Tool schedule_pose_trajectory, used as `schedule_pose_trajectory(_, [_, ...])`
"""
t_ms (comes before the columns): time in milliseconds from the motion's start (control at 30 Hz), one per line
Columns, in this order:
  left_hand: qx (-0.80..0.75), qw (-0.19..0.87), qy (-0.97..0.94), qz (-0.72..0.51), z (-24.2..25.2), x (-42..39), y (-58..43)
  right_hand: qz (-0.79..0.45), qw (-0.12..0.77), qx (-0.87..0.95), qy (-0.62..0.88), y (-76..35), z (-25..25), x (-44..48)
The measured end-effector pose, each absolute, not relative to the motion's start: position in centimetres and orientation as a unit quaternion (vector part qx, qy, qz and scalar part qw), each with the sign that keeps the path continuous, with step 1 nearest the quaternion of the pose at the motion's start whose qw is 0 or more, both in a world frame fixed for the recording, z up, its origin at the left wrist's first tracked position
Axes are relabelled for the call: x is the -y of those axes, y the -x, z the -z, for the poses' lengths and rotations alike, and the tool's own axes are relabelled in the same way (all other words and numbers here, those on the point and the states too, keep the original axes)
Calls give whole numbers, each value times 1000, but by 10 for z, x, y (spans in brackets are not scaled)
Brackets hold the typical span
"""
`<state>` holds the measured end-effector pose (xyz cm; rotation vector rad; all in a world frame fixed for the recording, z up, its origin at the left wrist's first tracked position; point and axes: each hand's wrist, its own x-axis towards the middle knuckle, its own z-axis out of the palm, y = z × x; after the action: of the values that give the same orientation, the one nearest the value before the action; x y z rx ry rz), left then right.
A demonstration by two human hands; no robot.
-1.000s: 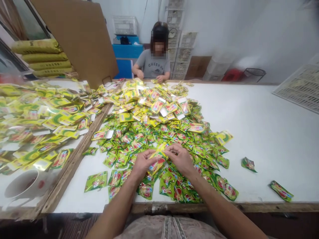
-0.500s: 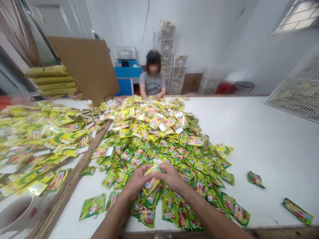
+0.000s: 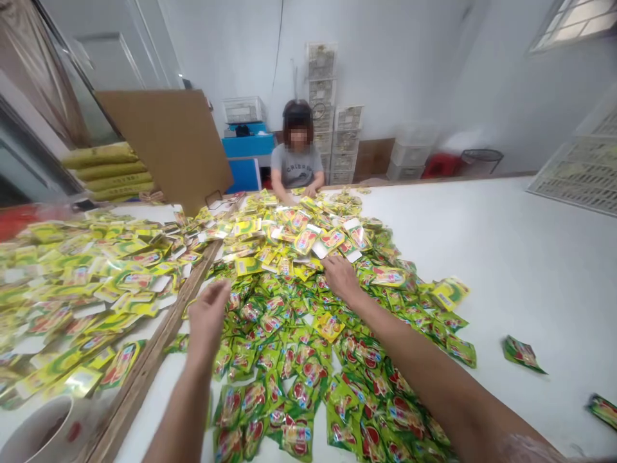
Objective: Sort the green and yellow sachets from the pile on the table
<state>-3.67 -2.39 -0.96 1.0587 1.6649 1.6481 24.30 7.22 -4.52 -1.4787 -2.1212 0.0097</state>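
Observation:
My left hand (image 3: 208, 316) is over the left edge of the packet pile, near the wooden strip, with its fingers curled together. It hides whatever may be in it. My right hand (image 3: 341, 276) reaches forward to the heap of small yellow boxes (image 3: 248, 265). Its fingertips close on the white end of a yellow box (image 3: 319, 249) at the heap's front edge. Green foil packets (image 3: 308, 373) with red fruit pictures spread below and between my hands. Among them lies one yellow packet (image 3: 328, 326).
A wooden strip (image 3: 159, 341) divides the white table (image 3: 463, 244). More yellow boxes (image 3: 130, 280) lie to its left, near a white mug (image 3: 45, 427). Loose packets (image 3: 523, 354) lie at right, before a slatted crate (image 3: 578, 170). A person (image 3: 297, 157) sits across the table.
My hands, together on a yellow box before, have parted. The left moved left; the right moved forward to the box heap. The box they held can no longer be made out.

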Motion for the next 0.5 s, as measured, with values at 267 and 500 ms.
schedule_pose_trajectory(267, [-504, 610, -317, -524, 65, 36, -48, -350, 451, 610, 550, -217, 47, 7])
schedule_pose_trajectory(500, [-475, 614, -281, -564, 79, 41, -32, -339, 313, 700, 544, -227, 65, 38])
